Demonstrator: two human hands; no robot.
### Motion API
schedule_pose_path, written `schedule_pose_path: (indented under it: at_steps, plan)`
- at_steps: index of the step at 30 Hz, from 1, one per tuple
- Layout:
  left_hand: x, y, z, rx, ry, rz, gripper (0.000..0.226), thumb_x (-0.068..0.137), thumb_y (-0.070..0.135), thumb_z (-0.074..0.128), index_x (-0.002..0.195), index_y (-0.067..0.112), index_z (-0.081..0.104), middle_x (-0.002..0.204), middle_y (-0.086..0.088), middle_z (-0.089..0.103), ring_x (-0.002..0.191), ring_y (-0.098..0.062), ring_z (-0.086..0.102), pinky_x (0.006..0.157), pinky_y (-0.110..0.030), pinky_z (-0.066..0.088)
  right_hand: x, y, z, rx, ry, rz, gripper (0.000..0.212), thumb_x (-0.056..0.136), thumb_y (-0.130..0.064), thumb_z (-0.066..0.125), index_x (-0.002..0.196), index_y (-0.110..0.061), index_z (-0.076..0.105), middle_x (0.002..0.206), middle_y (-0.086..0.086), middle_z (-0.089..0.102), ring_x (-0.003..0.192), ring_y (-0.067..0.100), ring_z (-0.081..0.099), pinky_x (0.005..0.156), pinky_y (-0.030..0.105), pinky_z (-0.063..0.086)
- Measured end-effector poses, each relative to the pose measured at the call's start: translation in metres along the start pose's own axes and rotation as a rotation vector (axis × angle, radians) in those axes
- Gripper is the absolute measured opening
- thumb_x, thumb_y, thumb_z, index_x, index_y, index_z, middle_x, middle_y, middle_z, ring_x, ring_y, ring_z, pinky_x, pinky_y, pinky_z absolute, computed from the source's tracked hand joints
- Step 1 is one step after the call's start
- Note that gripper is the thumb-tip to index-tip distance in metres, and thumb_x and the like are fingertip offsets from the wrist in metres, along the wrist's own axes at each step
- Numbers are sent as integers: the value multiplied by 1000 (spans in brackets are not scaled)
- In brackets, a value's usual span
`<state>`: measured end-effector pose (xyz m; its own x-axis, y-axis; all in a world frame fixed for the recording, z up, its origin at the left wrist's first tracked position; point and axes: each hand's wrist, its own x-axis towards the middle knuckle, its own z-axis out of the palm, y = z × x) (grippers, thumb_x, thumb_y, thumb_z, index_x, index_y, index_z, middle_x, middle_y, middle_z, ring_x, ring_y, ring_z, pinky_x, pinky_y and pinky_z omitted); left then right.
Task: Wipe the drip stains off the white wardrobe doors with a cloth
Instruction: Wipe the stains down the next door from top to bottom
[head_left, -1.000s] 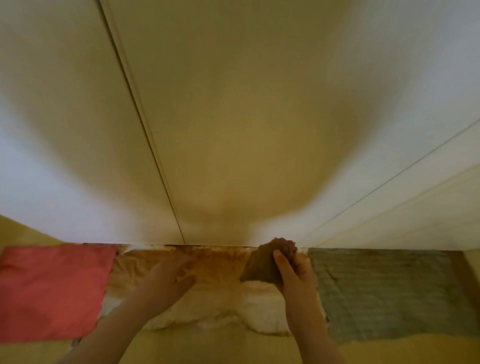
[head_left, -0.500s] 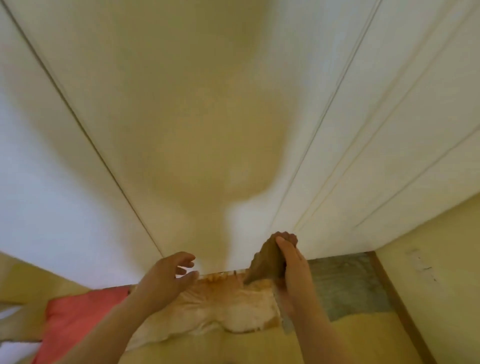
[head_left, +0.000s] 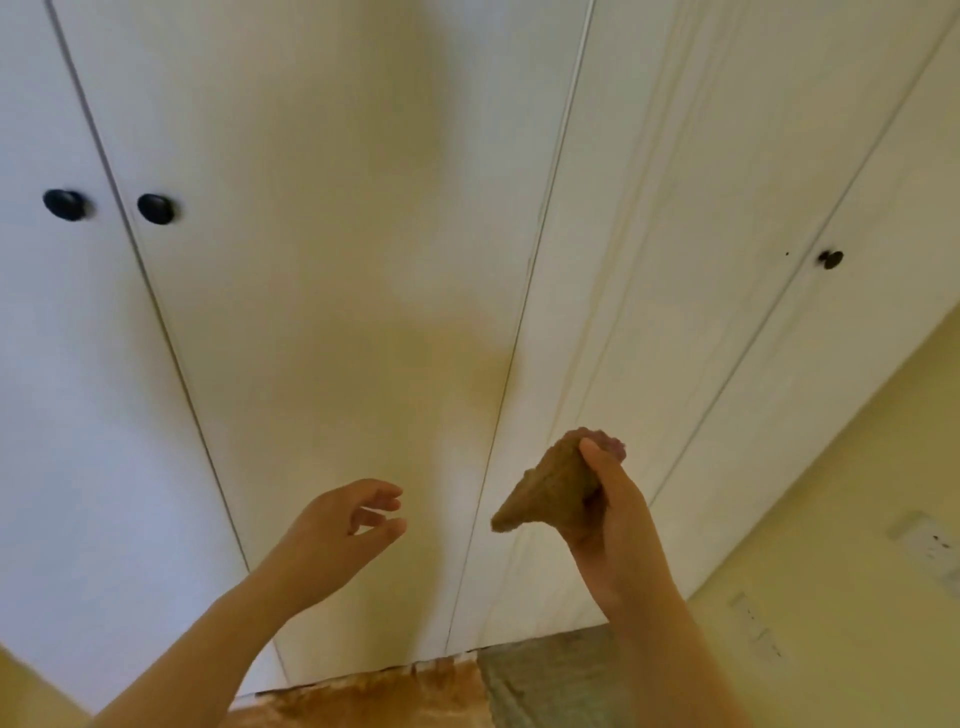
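Observation:
White wardrobe doors (head_left: 322, 291) fill the view, seen from close up. My right hand (head_left: 613, 519) grips a bunched brown cloth (head_left: 550, 488) and holds it up in front of the doors, just right of a door seam. My left hand (head_left: 337, 535) hangs in the air to the left of the cloth, fingers loosely curled, holding nothing. A shadow falls down the middle door. No drip stains are plainly visible.
Two black knobs (head_left: 65, 204) (head_left: 155, 208) sit at the upper left and one black knob (head_left: 830, 259) at the right. A yellow wall (head_left: 857, 519) with a socket (head_left: 930, 545) stands to the right. An orange-stained cloth (head_left: 384, 696) and a grey checked cloth (head_left: 550, 675) lie on the floor.
The view has swung upward from the floor cloths to the doors and knobs. Both hands have risen from near the floor, the right still gripping the brown cloth.

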<state>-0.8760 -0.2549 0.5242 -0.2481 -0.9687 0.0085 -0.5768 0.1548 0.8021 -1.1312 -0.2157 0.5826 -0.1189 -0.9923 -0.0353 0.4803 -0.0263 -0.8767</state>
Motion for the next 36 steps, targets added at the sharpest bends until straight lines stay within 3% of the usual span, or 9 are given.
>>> schedule_pose_path:
  at_steps: [5, 11, 13, 17, 22, 27, 30, 33, 36]
  plan:
    - [6, 38, -8, -19, 42, 70, 26, 88, 39, 69, 111, 41, 58, 109, 22, 66, 96, 6, 64, 90, -18, 52, -7, -38, -7, -28, 29, -64, 58, 70, -41, 81, 111, -5, 60, 111, 21, 45, 106, 40, 47, 97, 60, 45]
    - [10, 96, 25, -77, -5, 169, 80, 52, 84, 68, 122, 46, 57, 115, 33, 61, 110, 11, 57, 94, -14, 46, 6, -85, -16, -29, -46, -25, 43, 87, -29, 61, 117, 1, 62, 102, 19, 61, 94, 31, 63, 75, 33, 59]
    - [25, 128, 46, -153, 27, 211, 73, 58, 75, 75, 122, 44, 58, 115, 29, 64, 110, 8, 59, 93, -15, 48, 13, -105, -25, 18, -92, 24, 41, 86, -26, 58, 118, -1, 64, 100, 17, 67, 86, 23, 69, 68, 28, 59]
    - [65, 186, 68, -330, 183, 250, 8, 89, 20, 69, 96, 21, 73, 86, 3, 74, 81, -10, 69, 78, -23, 54, 39, -146, -56, 293, -98, 132, 36, 92, -19, 56, 118, 4, 63, 105, 17, 70, 92, 24, 72, 68, 29, 61]
    - [110, 240, 84, -600, 216, 180, 20, 99, 10, 51, 108, 9, 69, 100, -8, 74, 98, -23, 70, 84, -29, 59, 67, -194, -115, 311, -104, 156, 43, 92, -21, 54, 124, 9, 53, 113, 30, 66, 102, 35, 69, 79, 35, 59]
    - [149, 284, 90, -369, 256, 251, 22, 102, 21, 49, 98, 15, 69, 85, 2, 69, 80, -12, 66, 74, -25, 56, 96, -202, -154, -252, 72, -118, 34, 92, -23, 62, 124, -14, 56, 101, 15, 70, 94, 30, 69, 79, 37, 60]
    - [167, 306, 84, -138, 198, 300, 21, 101, 28, 50, 92, 23, 68, 83, 9, 67, 76, -3, 61, 69, -19, 50, 113, -195, -153, -712, 93, -357, 38, 83, -44, 64, 118, -32, 56, 101, -5, 63, 99, 10, 61, 76, 13, 52]
    - [180, 325, 76, 52, 93, 349, 19, 100, 28, 54, 89, 26, 69, 82, 10, 67, 74, -2, 61, 69, -18, 51, 130, -196, -140, -711, -98, -373, 46, 80, -54, 56, 123, -39, 52, 119, -23, 59, 112, -3, 57, 78, 4, 46]
    - [190, 338, 66, 143, 71, 398, 19, 98, 29, 56, 87, 26, 70, 79, 10, 67, 74, -2, 62, 67, -15, 50, 144, -204, -125, -580, -215, -394, 29, 89, -39, 54, 117, -33, 60, 102, -24, 68, 100, -8, 62, 71, 7, 49]
